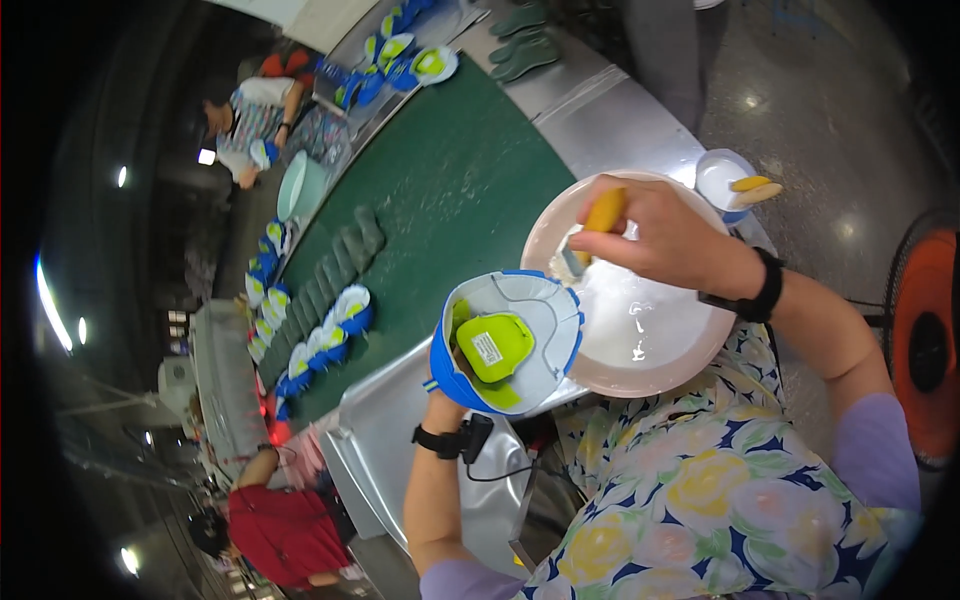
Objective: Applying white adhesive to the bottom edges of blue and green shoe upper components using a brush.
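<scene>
My left hand [446, 408] grips a blue shoe upper [545, 298] from below, its fingers mostly hidden by it. The upper has a pale grey lining and a yellow-green tongue bearing a white label, and its opening faces up. In my right hand [655, 228] is a brush with a yellow handle [604, 213], held in closed fingers. The brush head dips low inside a wide pale pink basin [690, 378], near its left wall. White liquid [625, 315] fills the basin. The upper overlaps the basin's left rim in view.
A green conveyor belt [450, 170] carries a row of dark green shoe lasts [325, 280] and several blue uppers [325, 345]. A small tub [712, 178] with yellow-handled tools stands beyond the basin. Two people work across the belt and at lower left. An orange fan [922, 340] is at right.
</scene>
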### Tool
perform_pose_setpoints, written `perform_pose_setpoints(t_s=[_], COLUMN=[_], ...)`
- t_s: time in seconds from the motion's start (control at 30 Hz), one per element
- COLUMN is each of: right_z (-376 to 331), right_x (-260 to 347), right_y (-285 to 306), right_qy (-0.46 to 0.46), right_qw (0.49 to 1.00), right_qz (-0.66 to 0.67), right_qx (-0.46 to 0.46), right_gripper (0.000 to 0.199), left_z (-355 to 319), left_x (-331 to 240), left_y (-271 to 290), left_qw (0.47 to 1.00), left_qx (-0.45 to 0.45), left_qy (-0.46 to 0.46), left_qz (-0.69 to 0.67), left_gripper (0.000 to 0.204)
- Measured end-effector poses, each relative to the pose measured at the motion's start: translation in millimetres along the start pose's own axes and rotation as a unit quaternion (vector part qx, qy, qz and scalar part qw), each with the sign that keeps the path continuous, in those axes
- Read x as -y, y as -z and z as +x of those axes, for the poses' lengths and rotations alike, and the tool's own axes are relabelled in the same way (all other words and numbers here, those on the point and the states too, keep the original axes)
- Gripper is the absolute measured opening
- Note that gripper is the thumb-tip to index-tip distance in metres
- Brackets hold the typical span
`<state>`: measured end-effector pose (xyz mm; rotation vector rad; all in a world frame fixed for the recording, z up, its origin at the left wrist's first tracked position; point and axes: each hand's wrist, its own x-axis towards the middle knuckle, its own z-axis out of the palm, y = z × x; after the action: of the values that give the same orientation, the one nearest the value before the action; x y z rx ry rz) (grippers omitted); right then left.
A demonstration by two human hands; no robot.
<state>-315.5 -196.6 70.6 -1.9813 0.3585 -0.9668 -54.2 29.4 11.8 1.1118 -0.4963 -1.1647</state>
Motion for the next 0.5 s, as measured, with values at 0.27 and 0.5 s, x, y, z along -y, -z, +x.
perform_pose_setpoints(t_s=[0.27,0.5], right_z=[-23.0,-35.6], right_x=[4.2,8.6], right_y=[-6.3,-13.1], right_qy=[-0.188,-0.278], right_qw=[0.978,0.942], right_qz=[0.048,0.178], right_qx=[-0.073,-0.063], right_gripper=[0.031,0.032], left_z=[36.8,50.9], left_x=[21.6,16.7], left_y=[-60.9,-79.4], left_qw=[0.949,0.859], left_qx=[-0.128,-0.07], left_qy=[-0.259,-0.426], left_qz=[0.129,0.275], left_gripper=[0.035,0.033])
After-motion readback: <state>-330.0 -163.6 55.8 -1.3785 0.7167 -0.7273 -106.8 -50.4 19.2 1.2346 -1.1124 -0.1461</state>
